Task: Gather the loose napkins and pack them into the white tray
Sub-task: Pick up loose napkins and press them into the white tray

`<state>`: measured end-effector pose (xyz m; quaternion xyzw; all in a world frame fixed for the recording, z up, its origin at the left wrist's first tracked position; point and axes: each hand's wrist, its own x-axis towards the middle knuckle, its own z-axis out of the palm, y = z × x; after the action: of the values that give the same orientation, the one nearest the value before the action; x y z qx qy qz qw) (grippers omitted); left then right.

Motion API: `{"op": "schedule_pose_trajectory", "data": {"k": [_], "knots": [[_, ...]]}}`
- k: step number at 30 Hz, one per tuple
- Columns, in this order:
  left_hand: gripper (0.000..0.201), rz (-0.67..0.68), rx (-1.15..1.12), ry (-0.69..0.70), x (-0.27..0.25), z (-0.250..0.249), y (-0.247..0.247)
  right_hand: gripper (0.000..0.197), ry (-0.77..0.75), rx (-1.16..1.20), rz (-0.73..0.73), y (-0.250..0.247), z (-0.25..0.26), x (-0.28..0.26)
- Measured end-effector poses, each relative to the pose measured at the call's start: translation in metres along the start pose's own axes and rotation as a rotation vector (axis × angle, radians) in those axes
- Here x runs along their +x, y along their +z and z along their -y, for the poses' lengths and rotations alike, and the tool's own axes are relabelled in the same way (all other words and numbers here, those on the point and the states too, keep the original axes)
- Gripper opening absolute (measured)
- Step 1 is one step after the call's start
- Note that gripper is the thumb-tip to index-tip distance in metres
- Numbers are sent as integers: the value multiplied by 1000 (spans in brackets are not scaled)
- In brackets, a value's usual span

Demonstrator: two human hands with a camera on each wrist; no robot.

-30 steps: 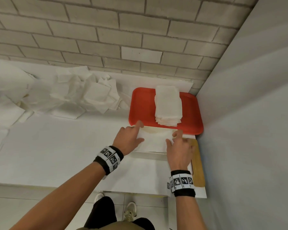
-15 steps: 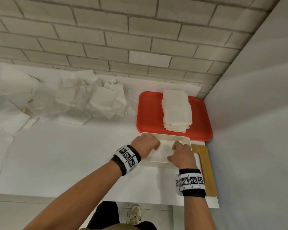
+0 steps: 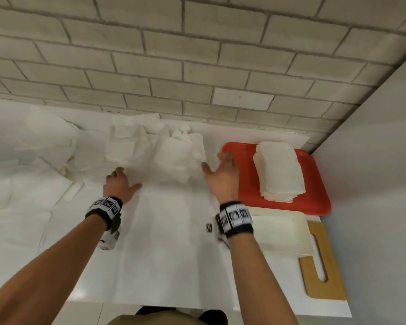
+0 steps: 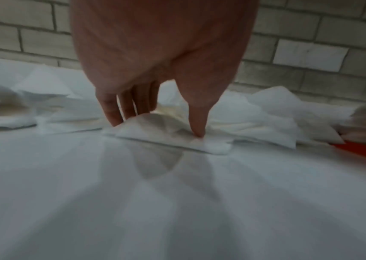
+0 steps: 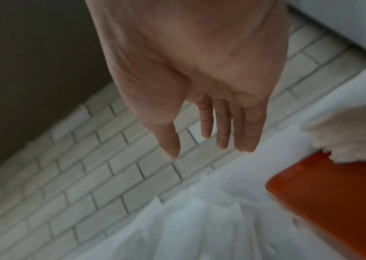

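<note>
With my left hand [image 3: 118, 184] flat-fingered on the loose napkins [image 3: 150, 146] and my right hand [image 3: 223, 174] spread empty beside them, I risk scattering flimsy sheets short of the white tray [image 3: 279, 233] by my right wrist.

Soft, crumpled paper napkins [image 3: 150, 148] lay heaped on a smooth matt white table [image 3: 169, 254] at mid-frame. A glossy red plastic tray [image 3: 314, 184] and a matt white tray [image 3: 281, 231] sat at right, above a smooth wooden board [image 3: 333, 289]; rough, matt brick wall [image 3: 197, 55] filled the top.
</note>
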<state>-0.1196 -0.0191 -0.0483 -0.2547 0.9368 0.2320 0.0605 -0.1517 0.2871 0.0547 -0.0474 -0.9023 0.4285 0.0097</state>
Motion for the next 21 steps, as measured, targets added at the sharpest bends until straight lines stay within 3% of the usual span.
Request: {"op": "schedule_pose_trajectory", "data": {"k": [3, 6, 9, 12, 14, 19, 21], "knots": [[69, 68, 26, 74, -11, 17, 4, 64, 91, -18, 90, 42, 1, 59], [31, 74, -135, 218, -32, 25, 10, 83, 142, -88, 193, 76, -14, 92], [23, 113, -290, 334, -59, 29, 2, 98, 161, -254, 352, 103, -32, 100], [27, 136, -457, 379, -80, 29, -22, 78, 54, -510, 371, 119, -36, 87], [30, 138, -567, 391, -89, 28, -38, 69, 50, -546, 353, 124, -33, 68], [36, 129, -912, 304, -111, 22, -67, 73, 156, -454, 393, 124, -44, 2], [38, 132, -1042, 264, -118, 19, -73, 52, 167, -256, 370, 115, -55, -21]]}}
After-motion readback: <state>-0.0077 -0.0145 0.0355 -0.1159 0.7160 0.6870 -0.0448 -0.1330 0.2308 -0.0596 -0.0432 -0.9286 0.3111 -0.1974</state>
